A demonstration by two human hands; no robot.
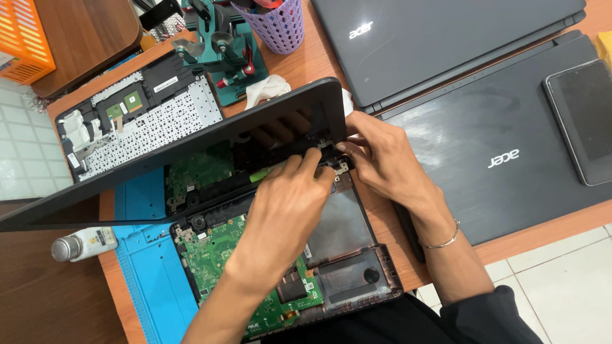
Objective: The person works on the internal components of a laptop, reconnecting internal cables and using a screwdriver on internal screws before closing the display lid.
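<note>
Laptop base (331, 255), opened, lay on the blue work mat (150, 267) at the near edge of the table (299, 64), its green circuit board (217, 255) exposed. Display lid (191, 137), black, stood tilted up over the base, attached along the far edge.

Left hand (284, 207): fingers curled together at the right-hand hinge (338, 167), tips touching it; whether its grip was clamped on a part could not be told, the spot being hidden by the fingers.

Right hand (382, 159): fingers pinched on the lid's corner beside the same hinge; silver bracelet (443, 239) at the wrist.

Step in hand, judged: freeing or seating the hinge where lid meets base. Next move probably called for steadying the lid while the small hinge part was worked, without stressing the board.

Nearby: detached keyboard panel (153, 121) behind the lid; two closed black laptops (484, 127) at right; a tablet (583, 118) on one; purple mesh cup (277, 28); white bottle (83, 243).
</note>
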